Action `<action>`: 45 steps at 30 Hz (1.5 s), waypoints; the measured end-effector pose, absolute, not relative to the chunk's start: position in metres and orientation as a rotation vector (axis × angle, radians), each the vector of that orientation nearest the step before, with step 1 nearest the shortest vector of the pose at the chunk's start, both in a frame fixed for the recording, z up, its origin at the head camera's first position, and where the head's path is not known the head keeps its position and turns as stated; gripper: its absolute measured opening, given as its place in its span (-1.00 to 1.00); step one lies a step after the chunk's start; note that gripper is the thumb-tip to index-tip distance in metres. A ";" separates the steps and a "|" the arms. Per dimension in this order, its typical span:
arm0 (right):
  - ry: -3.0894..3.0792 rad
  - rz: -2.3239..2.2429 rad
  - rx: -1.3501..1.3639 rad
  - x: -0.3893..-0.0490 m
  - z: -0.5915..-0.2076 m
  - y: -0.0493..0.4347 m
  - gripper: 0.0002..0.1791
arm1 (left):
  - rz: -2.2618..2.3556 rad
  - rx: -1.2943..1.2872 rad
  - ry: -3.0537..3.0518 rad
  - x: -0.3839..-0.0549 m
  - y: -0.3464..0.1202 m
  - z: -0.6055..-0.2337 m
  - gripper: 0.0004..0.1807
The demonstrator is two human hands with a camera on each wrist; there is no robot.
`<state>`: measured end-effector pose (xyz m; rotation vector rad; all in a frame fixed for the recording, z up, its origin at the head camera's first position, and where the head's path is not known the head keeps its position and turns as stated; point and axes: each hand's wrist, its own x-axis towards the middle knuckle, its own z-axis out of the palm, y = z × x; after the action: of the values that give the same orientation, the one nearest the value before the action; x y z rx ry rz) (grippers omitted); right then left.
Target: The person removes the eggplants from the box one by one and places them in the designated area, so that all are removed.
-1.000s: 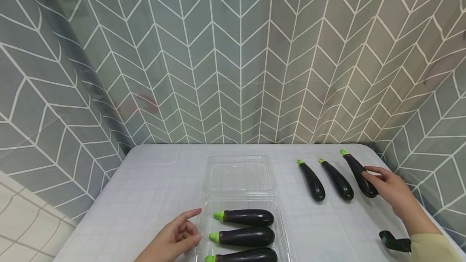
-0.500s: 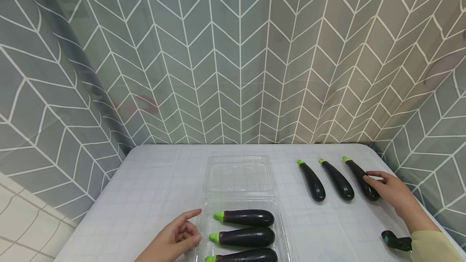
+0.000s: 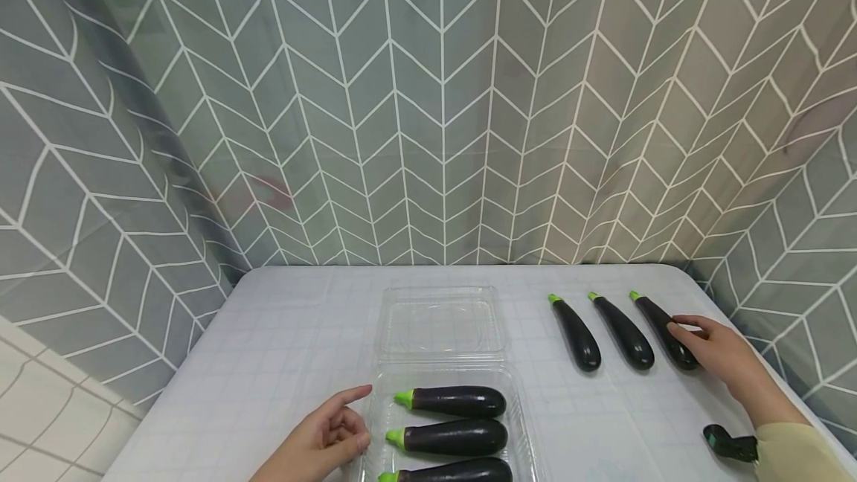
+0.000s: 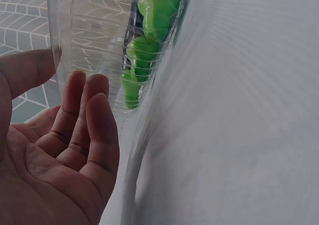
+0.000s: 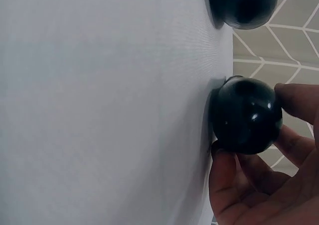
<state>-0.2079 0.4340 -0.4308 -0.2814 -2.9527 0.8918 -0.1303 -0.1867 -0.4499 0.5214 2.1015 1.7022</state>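
Observation:
My right hand (image 3: 719, 352) holds a dark eggplant (image 3: 659, 322) with a green stem at the table's right side. In the right wrist view, its thumb and fingers touch opposite sides of the eggplant's round end (image 5: 249, 117), which lies at the tabletop. Two similar eggplants (image 3: 576, 333) lie to its left, roughly parallel. My left hand (image 3: 321, 437) is at the left edge of an open clear plastic container (image 3: 518, 407). In the left wrist view, the thumb meets the rim (image 4: 56, 60) and curled fingers sit beside the wall. Three eggplants (image 3: 455, 437) lie crosswise inside, stems left.
The container's clear lid (image 3: 438, 322) lies folded back behind it on the white tablecloth (image 3: 288, 341). A black device (image 3: 730, 443) sits by the right sleeve (image 3: 797, 452). Patterned grey curtains (image 3: 428, 132) enclose the table's back and sides.
Over the first half second, the right hand and its eggplant shift slightly toward me and settle beside the other two. Since then both hands have stayed nearly still.

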 end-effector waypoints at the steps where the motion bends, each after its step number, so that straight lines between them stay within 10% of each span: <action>1: -2.954 0.896 -0.280 -0.208 -0.431 0.434 -0.18 | 1.703 0.523 2.100 -0.130 -0.187 -0.450 -0.28; 45: -2.825 0.784 -0.051 -0.191 -0.374 0.368 -0.19 | 1.708 0.497 2.087 -0.130 -0.187 -0.450 -0.28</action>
<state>-0.1914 0.3683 -0.3741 -0.0506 -2.8251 0.7843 -0.1300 -0.1869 -0.4501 0.4973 2.0867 1.7081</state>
